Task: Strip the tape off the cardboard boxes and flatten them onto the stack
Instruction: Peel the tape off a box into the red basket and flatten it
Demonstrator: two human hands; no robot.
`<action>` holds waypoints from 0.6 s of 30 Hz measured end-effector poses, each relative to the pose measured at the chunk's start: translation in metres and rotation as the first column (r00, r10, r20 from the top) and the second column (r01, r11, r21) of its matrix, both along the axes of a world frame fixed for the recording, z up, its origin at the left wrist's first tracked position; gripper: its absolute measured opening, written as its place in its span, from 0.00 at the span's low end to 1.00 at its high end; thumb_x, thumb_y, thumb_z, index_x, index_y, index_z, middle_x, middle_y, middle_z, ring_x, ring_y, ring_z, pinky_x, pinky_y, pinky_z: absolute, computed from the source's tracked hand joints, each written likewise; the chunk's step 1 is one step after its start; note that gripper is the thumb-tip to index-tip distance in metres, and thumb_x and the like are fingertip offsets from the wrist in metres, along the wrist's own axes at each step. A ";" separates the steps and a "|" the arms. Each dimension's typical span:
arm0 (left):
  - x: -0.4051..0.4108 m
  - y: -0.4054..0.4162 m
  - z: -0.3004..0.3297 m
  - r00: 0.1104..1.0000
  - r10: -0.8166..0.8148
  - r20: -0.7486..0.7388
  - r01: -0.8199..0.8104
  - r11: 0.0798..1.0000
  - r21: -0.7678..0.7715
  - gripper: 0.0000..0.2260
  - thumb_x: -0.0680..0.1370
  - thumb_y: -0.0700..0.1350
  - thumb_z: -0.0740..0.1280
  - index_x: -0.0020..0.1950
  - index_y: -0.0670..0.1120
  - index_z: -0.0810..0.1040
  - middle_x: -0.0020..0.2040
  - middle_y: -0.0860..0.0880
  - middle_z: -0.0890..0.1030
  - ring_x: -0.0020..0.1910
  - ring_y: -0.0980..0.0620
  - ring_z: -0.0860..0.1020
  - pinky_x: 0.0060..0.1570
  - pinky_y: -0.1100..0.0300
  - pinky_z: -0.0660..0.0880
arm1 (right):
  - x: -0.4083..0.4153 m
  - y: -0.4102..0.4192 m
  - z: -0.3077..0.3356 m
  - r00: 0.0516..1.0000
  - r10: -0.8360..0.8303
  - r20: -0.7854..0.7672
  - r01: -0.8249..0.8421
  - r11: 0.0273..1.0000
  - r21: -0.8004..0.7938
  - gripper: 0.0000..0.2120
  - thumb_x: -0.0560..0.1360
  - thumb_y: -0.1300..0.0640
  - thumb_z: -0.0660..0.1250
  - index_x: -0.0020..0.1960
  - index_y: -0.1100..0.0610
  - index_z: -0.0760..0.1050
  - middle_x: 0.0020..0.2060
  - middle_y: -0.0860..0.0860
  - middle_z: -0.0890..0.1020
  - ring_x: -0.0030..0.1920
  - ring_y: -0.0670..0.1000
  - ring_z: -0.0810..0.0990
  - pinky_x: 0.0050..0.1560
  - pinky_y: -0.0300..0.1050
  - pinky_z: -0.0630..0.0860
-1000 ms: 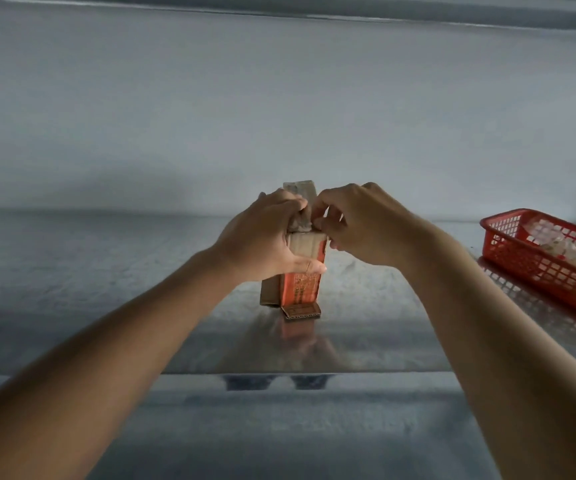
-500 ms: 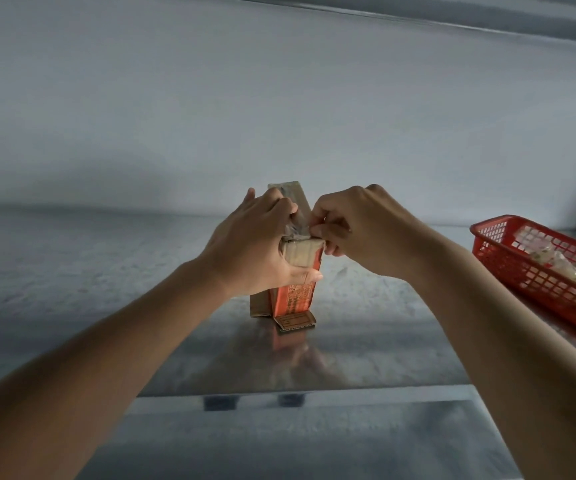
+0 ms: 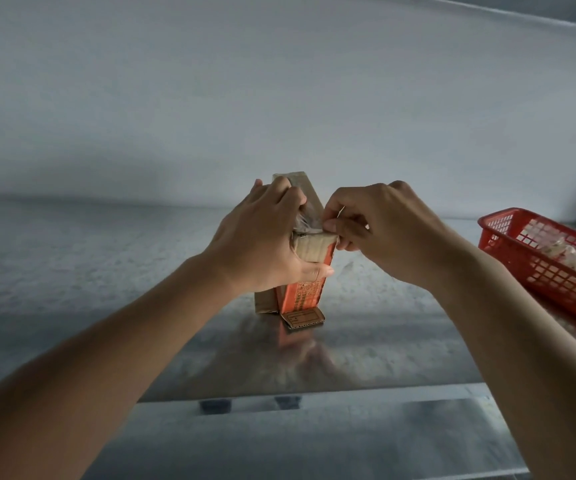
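A small brown cardboard box (image 3: 302, 295) with an orange printed side stands upright on the metal table (image 3: 106, 278), one bottom flap splayed out toward me. My left hand (image 3: 262, 247) grips the box's upper part, thumb across the orange side. My right hand (image 3: 373, 226) pinches a strip of clear crinkled tape (image 3: 305, 225) at the box's top edge. An opened top flap sticks up behind my hands. The stack of flattened boxes is not in view.
A red plastic basket (image 3: 508, 244) holding crumpled bits of clear tape sits at the table's right edge. A grey wall runs behind the table. The table's near edge lies below the box, with a lower metal surface beneath it.
The tape has lifted a little more off the box's top edge between my hands. The camera has shifted, so the box and basket sit slightly differently in view.
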State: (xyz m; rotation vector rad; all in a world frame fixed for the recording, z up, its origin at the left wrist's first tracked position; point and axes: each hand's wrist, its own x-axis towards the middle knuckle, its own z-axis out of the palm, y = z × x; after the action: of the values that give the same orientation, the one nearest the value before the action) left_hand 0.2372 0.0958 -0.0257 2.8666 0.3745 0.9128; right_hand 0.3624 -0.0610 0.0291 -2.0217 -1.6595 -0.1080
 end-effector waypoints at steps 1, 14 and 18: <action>0.000 0.000 0.000 1.000 0.002 0.001 -0.002 1.000 0.000 0.47 0.60 0.75 0.72 0.67 0.44 0.72 0.60 0.51 0.71 0.57 0.52 0.72 0.73 0.49 0.67 | 0.000 0.000 0.000 1.000 -0.002 0.013 0.002 1.000 -0.001 0.06 0.82 0.60 0.69 0.47 0.55 0.82 0.33 0.47 0.85 0.38 0.41 0.84 0.46 0.50 0.82; 0.006 0.004 -0.002 0.999 -0.036 0.009 0.036 0.999 0.030 0.43 0.59 0.76 0.70 0.60 0.45 0.72 0.58 0.51 0.71 0.55 0.49 0.72 0.49 0.54 0.76 | 0.015 0.002 0.015 0.998 0.014 0.067 -0.007 0.995 -0.102 0.07 0.80 0.61 0.71 0.45 0.51 0.83 0.35 0.46 0.85 0.39 0.42 0.84 0.45 0.49 0.83; 0.005 0.002 0.000 0.999 -0.038 0.010 0.038 0.999 0.029 0.43 0.59 0.75 0.71 0.60 0.45 0.72 0.58 0.50 0.71 0.55 0.49 0.73 0.50 0.51 0.78 | 0.013 0.007 0.021 0.992 0.009 0.124 0.012 0.986 -0.166 0.08 0.80 0.62 0.70 0.45 0.51 0.83 0.35 0.47 0.83 0.38 0.45 0.83 0.40 0.45 0.79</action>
State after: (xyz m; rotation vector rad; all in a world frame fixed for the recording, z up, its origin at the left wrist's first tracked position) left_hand 0.2417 0.0978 -0.0260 2.8833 0.3066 0.9346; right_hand 0.3752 -0.0536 0.0504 -2.1799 -1.7968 -0.1007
